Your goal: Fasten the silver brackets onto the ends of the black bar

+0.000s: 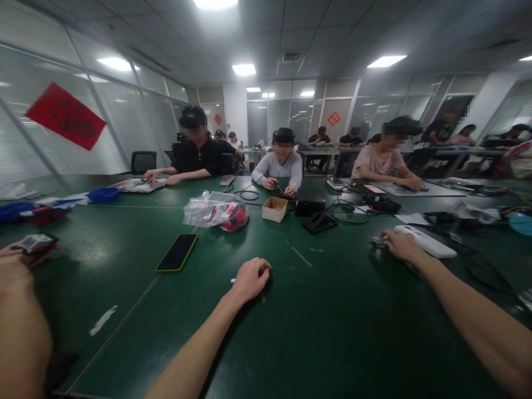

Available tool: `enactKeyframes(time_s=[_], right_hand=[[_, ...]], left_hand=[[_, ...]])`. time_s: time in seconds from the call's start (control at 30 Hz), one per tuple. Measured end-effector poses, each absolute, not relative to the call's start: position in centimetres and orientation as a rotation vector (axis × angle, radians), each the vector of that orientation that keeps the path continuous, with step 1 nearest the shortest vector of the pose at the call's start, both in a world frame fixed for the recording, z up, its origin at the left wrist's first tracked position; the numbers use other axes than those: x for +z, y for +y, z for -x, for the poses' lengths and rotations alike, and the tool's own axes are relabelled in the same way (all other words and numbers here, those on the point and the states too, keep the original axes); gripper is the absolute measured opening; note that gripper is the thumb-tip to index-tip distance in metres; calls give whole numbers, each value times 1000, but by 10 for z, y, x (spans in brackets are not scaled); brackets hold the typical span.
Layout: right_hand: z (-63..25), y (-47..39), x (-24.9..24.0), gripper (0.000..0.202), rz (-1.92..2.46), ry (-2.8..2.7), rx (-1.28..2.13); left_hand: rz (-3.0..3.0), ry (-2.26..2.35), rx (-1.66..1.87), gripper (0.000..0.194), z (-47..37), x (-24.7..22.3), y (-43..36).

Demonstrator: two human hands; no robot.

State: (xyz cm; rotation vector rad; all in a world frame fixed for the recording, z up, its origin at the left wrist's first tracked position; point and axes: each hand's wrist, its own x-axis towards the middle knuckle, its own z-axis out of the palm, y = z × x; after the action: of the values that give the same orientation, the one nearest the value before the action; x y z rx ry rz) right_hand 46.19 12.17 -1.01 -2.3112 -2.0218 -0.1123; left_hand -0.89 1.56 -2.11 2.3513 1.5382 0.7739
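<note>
left hand (251,279): curled, contents hidden
right hand (398,245): two o'clock, fingers narrow, hold unclear
silvery piece (378,242): reached, apparently unlifted

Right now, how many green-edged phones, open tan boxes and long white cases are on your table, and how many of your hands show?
Green-edged phone: 1
Open tan box: 1
Long white case: 1
Hands, left and right: 2
Total: 5

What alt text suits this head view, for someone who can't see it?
On a green table, the person's right hand touches a small shiny item beside a white object; the left hand rests, loosely curled. A phone, clear bag and open box lie nearby; co-workers sit across.
</note>
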Motion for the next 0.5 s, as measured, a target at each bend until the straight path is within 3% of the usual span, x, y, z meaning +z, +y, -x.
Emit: enactKeyframes(time_s=[0.5], right_hand=[[-461,122,-19,32,2341,-2004,-161]], left_hand=[[-2365,1522,742,19,9,-20,13]])
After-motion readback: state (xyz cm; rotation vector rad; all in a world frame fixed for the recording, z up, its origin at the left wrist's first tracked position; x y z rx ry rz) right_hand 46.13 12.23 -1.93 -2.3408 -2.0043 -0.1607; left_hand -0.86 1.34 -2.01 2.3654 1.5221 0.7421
